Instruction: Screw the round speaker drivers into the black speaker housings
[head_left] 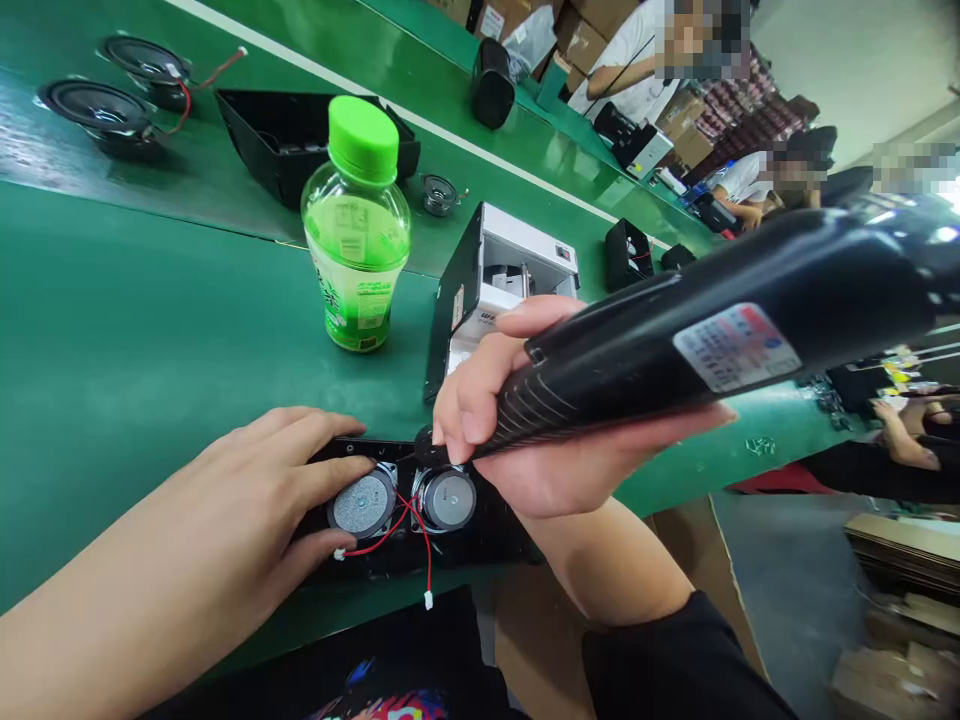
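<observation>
My right hand (517, 420) is wrapped around a black electric screwdriver (637, 350) with a white and red label. Its dark round nose points down at the far edge of a black speaker panel (487, 530); the bit's contact with a screw is hard to make out. Two small round speakers, a left one (362, 504) and a right one (448, 499), sit back side up in the panel, with red wires ending in white plugs. My left hand (277, 490) grips the panel's left end, thumb and index finger around the left speaker.
Behind the panel stand a green-capped bottle (360, 240) and a white and black screw feeder (517, 240). Farther back are a black speaker box (262, 150), two large loose speakers (97, 105) and a small speaker (440, 194). Other people sit along the green bench (187, 300).
</observation>
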